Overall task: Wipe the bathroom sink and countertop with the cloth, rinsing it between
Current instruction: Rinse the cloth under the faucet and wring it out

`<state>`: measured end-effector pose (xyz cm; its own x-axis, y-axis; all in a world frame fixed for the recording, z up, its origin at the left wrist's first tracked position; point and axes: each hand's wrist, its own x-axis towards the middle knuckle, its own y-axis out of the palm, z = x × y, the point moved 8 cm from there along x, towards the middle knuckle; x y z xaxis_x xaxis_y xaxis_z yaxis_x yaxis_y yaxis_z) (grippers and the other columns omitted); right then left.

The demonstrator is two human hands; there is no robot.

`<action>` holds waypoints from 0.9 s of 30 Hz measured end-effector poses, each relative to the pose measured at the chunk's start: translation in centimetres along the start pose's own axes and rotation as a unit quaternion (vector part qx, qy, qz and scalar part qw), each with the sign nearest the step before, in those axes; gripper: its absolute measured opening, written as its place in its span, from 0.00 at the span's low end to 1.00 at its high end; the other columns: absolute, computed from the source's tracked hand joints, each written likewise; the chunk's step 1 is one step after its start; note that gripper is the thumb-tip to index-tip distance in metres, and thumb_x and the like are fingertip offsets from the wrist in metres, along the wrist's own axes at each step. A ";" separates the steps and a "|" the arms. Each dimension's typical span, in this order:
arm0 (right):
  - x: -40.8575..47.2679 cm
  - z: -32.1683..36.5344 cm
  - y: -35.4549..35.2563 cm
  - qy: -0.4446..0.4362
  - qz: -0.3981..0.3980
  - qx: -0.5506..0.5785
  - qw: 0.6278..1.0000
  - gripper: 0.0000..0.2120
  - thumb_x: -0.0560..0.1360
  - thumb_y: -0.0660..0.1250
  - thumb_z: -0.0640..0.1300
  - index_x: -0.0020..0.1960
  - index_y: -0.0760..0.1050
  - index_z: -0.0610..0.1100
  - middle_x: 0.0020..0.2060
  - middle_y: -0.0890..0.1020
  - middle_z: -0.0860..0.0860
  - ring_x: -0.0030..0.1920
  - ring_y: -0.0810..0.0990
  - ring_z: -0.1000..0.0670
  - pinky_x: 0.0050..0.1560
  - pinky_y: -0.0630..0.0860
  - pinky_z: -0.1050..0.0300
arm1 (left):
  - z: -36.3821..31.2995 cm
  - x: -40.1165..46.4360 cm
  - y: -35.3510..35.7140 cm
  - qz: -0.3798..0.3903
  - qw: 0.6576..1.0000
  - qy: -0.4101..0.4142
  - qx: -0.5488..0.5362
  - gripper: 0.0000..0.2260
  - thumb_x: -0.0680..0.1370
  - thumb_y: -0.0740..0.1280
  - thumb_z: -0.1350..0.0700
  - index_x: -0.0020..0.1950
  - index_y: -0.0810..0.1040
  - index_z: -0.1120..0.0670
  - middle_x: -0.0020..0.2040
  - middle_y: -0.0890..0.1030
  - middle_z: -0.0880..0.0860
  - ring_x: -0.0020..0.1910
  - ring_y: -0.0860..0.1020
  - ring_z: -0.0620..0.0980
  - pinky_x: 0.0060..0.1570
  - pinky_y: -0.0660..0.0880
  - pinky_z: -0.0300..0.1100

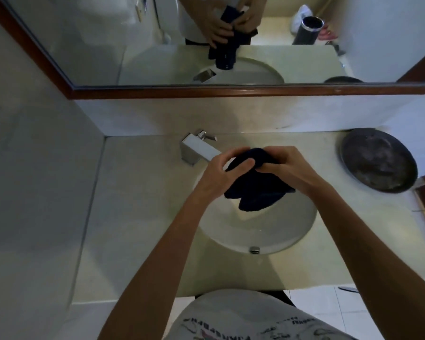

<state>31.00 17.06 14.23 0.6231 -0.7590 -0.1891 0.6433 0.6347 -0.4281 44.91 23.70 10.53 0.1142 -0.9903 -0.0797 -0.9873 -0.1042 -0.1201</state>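
At frame centre, the left hand [216,171] and right hand [293,169] both grip a dark cloth [255,185], fingers curled around its bunched top. The cloth hangs above the round sink [255,231], just beside the chrome faucet [199,149]. A dark round dish [378,159] sits on the bench [133,217] at right. A mirror [108,45] fills the upper frame.

Bare forearms; white shirt [243,317] with dark printed lettering.
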 end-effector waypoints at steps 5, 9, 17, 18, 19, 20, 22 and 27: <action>-0.8 1.0 1.3 -0.003 0.020 0.050 0.999 0.14 0.76 0.69 0.32 0.59 0.81 0.42 0.50 0.86 0.48 0.53 0.84 0.48 0.57 0.81 0.49 | -0.6 0.0 -1.7 0.065 0.996 -0.026 -0.059 0.10 0.78 0.67 0.51 0.57 0.83 0.47 0.52 0.86 0.50 0.55 0.83 0.52 0.60 0.79 0.53; -1.4 0.5 1.8 0.011 0.033 0.097 0.995 0.16 0.76 0.68 0.29 0.62 0.77 0.40 0.52 0.85 0.48 0.55 0.84 0.48 0.56 0.79 0.55 | -0.9 -0.8 -2.0 0.128 0.990 -0.030 -0.051 0.15 0.75 0.70 0.57 0.62 0.82 0.53 0.55 0.85 0.53 0.57 0.83 0.53 0.61 0.78 0.51; -2.0 -0.4 0.2 -0.011 0.049 0.136 0.989 0.17 0.78 0.66 0.28 0.65 0.74 0.38 0.57 0.84 0.46 0.60 0.82 0.46 0.59 0.79 0.53 | -2.8 -0.9 -1.4 0.060 0.996 0.020 0.067 0.11 0.78 0.71 0.57 0.60 0.84 0.53 0.51 0.87 0.47 0.52 0.85 0.46 0.60 0.79 0.54; -2.0 -0.6 -0.1 -0.015 0.052 0.139 0.989 0.18 0.78 0.65 0.28 0.66 0.74 0.38 0.58 0.83 0.46 0.60 0.82 0.46 0.60 0.79 0.53 | -3.2 -0.8 -1.2 0.052 0.995 0.029 0.078 0.11 0.78 0.70 0.57 0.60 0.84 0.53 0.52 0.87 0.47 0.52 0.85 0.46 0.59 0.80 0.53; -2.0 -0.8 -0.4 -0.019 0.054 0.140 0.989 0.18 0.78 0.65 0.27 0.66 0.74 0.38 0.58 0.83 0.45 0.60 0.82 0.45 0.60 0.79 0.52 | -3.5 -0.7 -0.9 0.051 0.994 0.037 0.091 0.11 0.78 0.70 0.57 0.60 0.84 0.53 0.52 0.87 0.47 0.52 0.85 0.45 0.59 0.80 0.53; -2.1 -1.0 -0.8 -0.022 0.055 0.138 0.989 0.18 0.78 0.65 0.27 0.66 0.74 0.38 0.57 0.83 0.45 0.60 0.82 0.45 0.61 0.79 0.51 | -3.8 -0.6 -0.7 0.058 0.992 0.042 0.103 0.11 0.79 0.70 0.57 0.60 0.84 0.53 0.52 0.87 0.48 0.52 0.85 0.46 0.58 0.80 0.53; -2.3 -1.4 -1.5 -0.029 0.056 0.132 0.989 0.17 0.78 0.65 0.27 0.65 0.74 0.37 0.56 0.83 0.44 0.58 0.83 0.45 0.59 0.80 0.51 | -4.0 -0.6 0.2 0.092 0.990 0.031 0.100 0.10 0.79 0.70 0.57 0.60 0.84 0.53 0.52 0.87 0.50 0.53 0.85 0.49 0.58 0.80 0.54; -2.8 -1.7 -3.4 -0.055 0.094 0.136 0.985 0.14 0.78 0.66 0.28 0.63 0.73 0.33 0.52 0.84 0.45 0.53 0.83 0.47 0.52 0.79 0.57 | -3.4 -0.5 2.6 0.137 0.987 -0.080 -0.026 0.10 0.82 0.65 0.58 0.61 0.82 0.54 0.56 0.85 0.54 0.57 0.83 0.53 0.58 0.80 0.51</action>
<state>26.31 16.71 14.71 0.7772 -0.6138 -0.1382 0.5984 0.7890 -0.1393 41.92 23.61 13.65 -0.1451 -0.9550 -0.2588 -0.9875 0.1560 -0.0220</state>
